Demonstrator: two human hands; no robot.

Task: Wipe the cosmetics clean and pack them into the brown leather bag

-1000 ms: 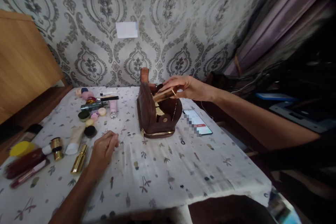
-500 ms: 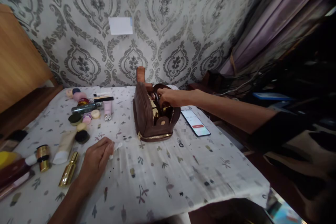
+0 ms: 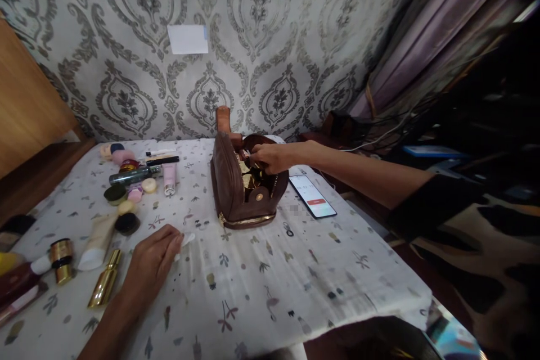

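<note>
A brown zippered bag (image 3: 230, 180) stands unzipped on the patterned cloth, its gold-coloured inside showing. My right hand (image 3: 270, 158) reaches into its opening from the right, fingers bent; what they hold, if anything, is hidden in the bag. My left hand (image 3: 158, 253) rests on the cloth in front of the bag, closed around a small white piece (image 3: 188, 238) that pokes out by the fingertips. Just left of that hand lies a gold bottle (image 3: 104, 281). A cream tube (image 3: 98, 242) and a black round jar (image 3: 127, 224) are further back.
A lit phone (image 3: 313, 197) lies right of the bag. Several cosmetics, including a pink tube (image 3: 169, 179) and a dark green bottle (image 3: 134, 175), are at the left. A gold-and-black container (image 3: 62, 260) stands near the left edge. Patterned wallpaper rises behind the cloth (image 3: 261, 292).
The view has shifted slightly, moving the scene a little left in the picture. My right hand has shifted slightly within the bag's opening. My left hand stays closed on the cloth.
</note>
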